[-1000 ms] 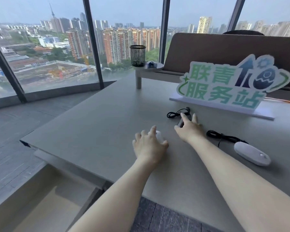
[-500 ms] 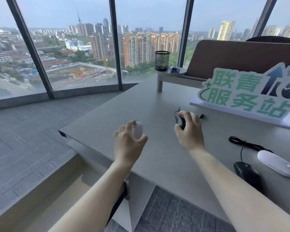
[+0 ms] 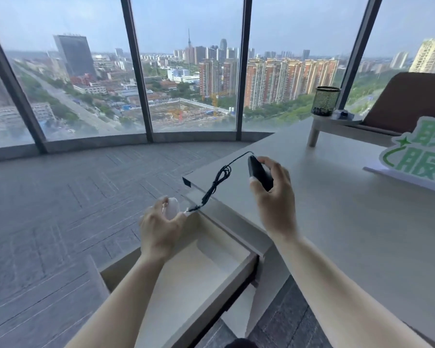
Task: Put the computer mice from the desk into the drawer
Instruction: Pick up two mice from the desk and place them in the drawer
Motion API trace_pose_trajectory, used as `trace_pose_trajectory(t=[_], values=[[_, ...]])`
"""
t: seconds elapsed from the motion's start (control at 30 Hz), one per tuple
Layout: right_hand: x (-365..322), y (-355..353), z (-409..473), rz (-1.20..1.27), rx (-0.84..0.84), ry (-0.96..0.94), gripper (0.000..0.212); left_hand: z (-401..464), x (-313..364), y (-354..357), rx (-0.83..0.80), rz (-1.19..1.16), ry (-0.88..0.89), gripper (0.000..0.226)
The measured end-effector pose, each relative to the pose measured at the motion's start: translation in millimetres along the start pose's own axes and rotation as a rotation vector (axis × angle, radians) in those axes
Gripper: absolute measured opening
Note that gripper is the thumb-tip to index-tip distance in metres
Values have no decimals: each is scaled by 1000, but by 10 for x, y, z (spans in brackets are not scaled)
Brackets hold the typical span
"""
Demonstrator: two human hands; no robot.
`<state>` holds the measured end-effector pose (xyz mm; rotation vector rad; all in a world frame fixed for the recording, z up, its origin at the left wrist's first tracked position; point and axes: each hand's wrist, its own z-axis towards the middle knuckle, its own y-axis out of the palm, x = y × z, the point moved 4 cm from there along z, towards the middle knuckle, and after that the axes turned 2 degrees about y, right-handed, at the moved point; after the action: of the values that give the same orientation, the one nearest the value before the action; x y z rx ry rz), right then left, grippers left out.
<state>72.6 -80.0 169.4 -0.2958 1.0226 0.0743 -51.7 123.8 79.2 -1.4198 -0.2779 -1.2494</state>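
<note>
The left hand [image 3: 161, 229], fingers curled around the white mouse [image 3: 170, 208], hangs right above the open drawer [image 3: 186, 280], nearer it than the right hand [image 3: 274, 197] pinching the upright black mouse [image 3: 258, 170] over the tabletop [image 3: 349, 222], cord [image 3: 217, 180] dangling drawerward.

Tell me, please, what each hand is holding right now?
Left hand: closed on the white mouse.
Right hand: closed on the black wired mouse.
</note>
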Motion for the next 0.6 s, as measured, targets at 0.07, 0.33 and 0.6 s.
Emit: trace_pose_trajectory(t=[0.07,0.33,0.6], values=[[96,213,-155,-3,-75,44,37,-30,-251,-39,-28,38,-81,56],[1004,1093,-668,-180,-406,218,40,-162,-946,311,-295,313,-234,29],[1991,1693,-1012,-724,-801,431,50,-216,-1609,977,-430,363,-441,59]])
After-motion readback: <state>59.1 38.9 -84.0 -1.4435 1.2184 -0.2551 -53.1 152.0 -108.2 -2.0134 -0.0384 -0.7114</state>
